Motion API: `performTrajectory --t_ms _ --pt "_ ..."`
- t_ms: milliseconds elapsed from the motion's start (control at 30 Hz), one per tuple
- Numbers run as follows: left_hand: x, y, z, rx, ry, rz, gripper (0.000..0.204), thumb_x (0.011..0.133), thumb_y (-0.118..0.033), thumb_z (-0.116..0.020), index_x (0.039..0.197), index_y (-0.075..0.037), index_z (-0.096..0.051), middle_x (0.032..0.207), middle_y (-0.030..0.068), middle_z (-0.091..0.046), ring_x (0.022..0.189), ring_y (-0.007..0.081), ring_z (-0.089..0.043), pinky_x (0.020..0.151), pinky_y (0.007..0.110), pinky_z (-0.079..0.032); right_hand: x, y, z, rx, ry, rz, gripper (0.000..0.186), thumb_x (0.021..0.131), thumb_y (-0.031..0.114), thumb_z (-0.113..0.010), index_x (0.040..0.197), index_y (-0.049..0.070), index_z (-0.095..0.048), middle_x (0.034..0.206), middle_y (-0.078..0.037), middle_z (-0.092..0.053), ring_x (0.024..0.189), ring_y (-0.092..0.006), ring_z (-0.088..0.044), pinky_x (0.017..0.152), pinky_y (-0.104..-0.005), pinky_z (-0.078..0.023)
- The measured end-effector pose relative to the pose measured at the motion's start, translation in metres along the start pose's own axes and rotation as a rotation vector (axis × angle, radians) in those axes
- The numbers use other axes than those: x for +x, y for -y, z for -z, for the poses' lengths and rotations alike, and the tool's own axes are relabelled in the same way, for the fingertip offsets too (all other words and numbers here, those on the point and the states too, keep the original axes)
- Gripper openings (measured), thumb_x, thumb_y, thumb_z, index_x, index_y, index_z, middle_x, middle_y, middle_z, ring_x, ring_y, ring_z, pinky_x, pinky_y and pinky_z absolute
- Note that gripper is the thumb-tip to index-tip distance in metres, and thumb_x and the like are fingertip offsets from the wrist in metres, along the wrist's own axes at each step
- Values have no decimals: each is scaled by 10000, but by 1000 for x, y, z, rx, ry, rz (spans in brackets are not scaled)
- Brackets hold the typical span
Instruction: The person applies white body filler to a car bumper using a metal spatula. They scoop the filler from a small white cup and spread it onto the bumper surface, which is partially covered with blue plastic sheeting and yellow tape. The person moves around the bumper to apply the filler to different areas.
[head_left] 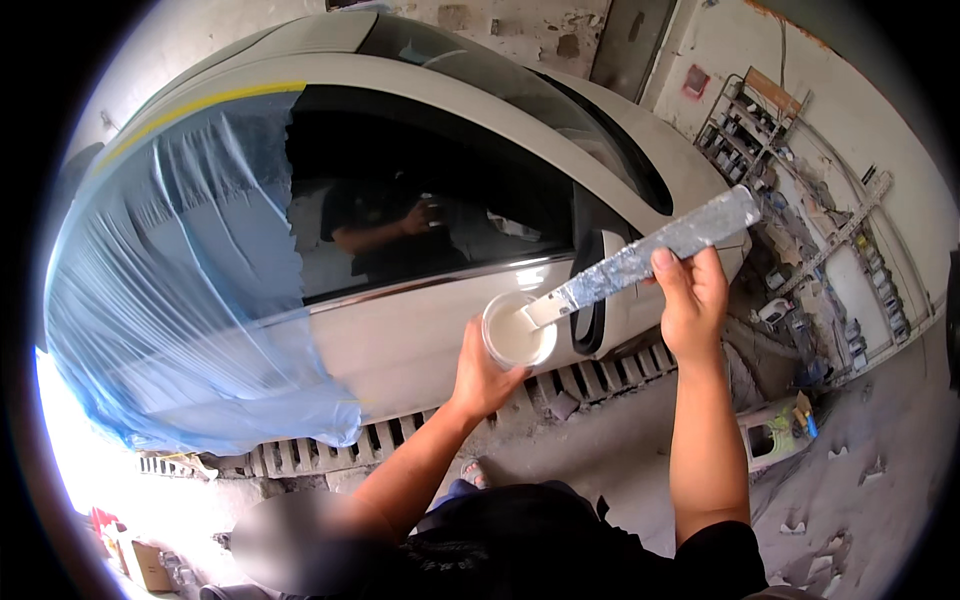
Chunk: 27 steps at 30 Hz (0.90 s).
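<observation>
My left hand point(482, 372) is wrapped round a clear plastic cup point(487, 338), held up in front of the car door. Inside it is cream-white paint point(514, 342). A long flat stirring stick point(625, 264), crusted with grey and white dried paint, is gripped by my right hand point(694, 304) between thumb and fingers. Its lower end, coated white, dips into the cup, while the other end points up to the right. How deep the tip sits in the paint cannot be made out.
A light beige car point(420, 340) stands just ahead, its rear side covered with blue masking film point(190, 290) edged by yellow tape point(220, 102). The wing mirror point(592, 310) is close behind the cup. Shelves of small containers point(750, 125) line the right wall. A floor grating point(300, 458) runs below the car.
</observation>
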<state>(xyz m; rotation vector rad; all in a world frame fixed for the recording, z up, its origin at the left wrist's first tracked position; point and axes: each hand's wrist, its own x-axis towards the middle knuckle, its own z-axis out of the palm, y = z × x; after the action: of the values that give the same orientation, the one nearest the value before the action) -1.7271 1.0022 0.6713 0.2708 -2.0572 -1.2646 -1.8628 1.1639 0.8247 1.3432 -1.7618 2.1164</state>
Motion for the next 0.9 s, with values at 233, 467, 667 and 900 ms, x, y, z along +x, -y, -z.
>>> performTrajectory --t_ms 233,467,667,900 --pt "83 -1 -18 128 -185 -74 653 657 -113 -786 1215 -12 -462 1149 170 -544 1079 307 -554 932 377 -445 80 -50 16 27 -105 -181 150 938 151 -572 959 2 -564 794 -28 -615 625 -71 -555 568 -197 -455" --pt "151 4 -54 194 -346 -18 668 678 -122 -791 1244 -18 -452 1184 169 -530 1110 318 -532 951 389 -434 155 -112 72 279 -162 -324 91 909 125 -588 924 36 -579 821 -43 -629 630 -93 -576 540 -202 -458" --pt "187 7 -96 152 -457 67 658 678 -112 -788 1241 -26 -459 1197 189 -511 1122 357 -495 956 423 -425 189 -178 116 419 -156 -403 97 913 145 -599 933 57 -562 833 -41 -613 695 -123 -576 610 -249 -481" --pt "204 -4 -121 107 -461 200 630 685 -146 -785 1219 -21 -474 1196 189 -518 1150 357 -479 961 427 -420 199 -236 141 553 -128 -458 111 922 157 -599 933 61 -545 855 -50 -609 740 -146 -571 664 -277 -473"
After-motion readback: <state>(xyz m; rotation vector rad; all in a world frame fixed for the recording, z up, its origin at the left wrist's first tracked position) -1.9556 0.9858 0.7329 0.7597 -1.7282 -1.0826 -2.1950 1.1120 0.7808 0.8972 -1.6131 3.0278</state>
